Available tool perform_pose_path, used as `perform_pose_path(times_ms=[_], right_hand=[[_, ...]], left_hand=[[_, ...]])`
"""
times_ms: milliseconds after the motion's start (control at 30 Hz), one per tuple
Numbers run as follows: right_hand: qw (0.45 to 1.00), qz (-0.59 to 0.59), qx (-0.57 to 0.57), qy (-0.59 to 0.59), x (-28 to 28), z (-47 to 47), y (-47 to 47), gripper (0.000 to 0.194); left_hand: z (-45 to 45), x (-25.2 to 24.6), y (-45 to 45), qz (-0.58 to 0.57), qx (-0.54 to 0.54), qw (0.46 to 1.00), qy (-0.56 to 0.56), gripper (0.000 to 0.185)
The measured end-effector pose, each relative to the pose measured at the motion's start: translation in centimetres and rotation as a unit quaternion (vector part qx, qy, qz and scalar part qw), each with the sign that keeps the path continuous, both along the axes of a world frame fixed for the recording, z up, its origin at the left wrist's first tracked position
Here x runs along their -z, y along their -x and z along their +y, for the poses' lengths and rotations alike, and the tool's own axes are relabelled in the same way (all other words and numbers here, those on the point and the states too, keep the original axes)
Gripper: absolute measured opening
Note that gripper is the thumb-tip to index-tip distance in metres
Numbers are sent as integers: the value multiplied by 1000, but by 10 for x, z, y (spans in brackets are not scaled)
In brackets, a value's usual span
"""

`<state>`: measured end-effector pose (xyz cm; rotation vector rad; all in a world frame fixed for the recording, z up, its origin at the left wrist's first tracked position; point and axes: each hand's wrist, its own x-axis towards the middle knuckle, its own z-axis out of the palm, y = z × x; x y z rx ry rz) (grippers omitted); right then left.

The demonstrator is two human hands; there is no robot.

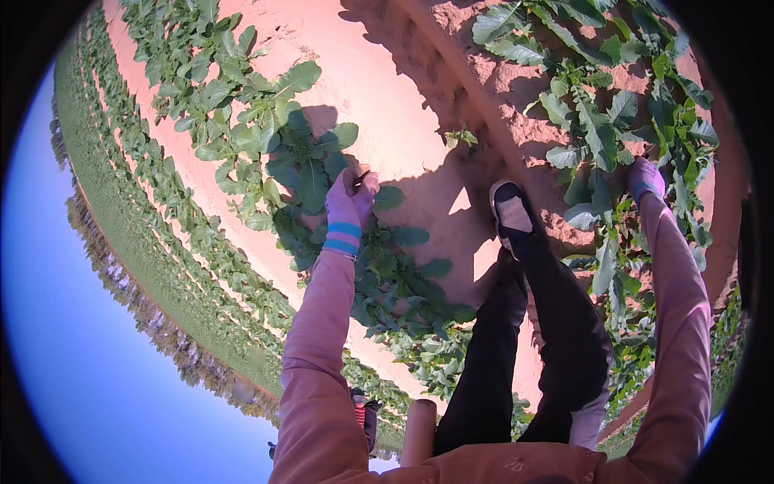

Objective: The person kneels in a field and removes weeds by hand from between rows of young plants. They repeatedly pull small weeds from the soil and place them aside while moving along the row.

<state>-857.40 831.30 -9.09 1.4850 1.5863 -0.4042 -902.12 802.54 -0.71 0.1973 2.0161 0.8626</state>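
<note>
My left hand (352, 196), in a pale purple glove with teal wrist bands and soiled fingertips, is above a row of broad-leaved green plants (314, 184). Its fingers are bent towards the thumb; a small dark sliver shows between them, and whether it is a held thing or shadow is unclear. On the right, my right hand (646, 178), in a like glove, reaches down into another leafy row (595, 130). Leaves and the hand's own back hide its fingertips, so any hold there cannot be seen.
Bare reddish soil (375, 78) and a shaded furrow lie between the rows. My shoe (513, 209) stands near a small seedling (462, 137). Further crop rows run off to the left. Behind my left arm, a person in dark and red-striped clothing (364, 417) is partly visible.
</note>
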Motion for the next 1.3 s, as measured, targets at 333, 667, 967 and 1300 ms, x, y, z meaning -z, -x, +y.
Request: perform_pose_path(times_ms=[333, 667, 967, 1300], right_hand=[[994, -79, 60, 48, -5, 9, 15, 46], [964, -92, 83, 234, -39, 73, 76, 32], [885, 393, 237, -76, -20, 318, 276, 22], [991, 118, 66, 17, 13, 298, 288, 21]], left_hand=[[147, 93, 292, 376, 247, 811, 375, 27], [173, 114, 314, 262, 469, 709, 456, 25], [175, 107, 314, 222, 420, 756, 450, 20], [163, 112, 320, 238, 421, 786, 386, 21]])
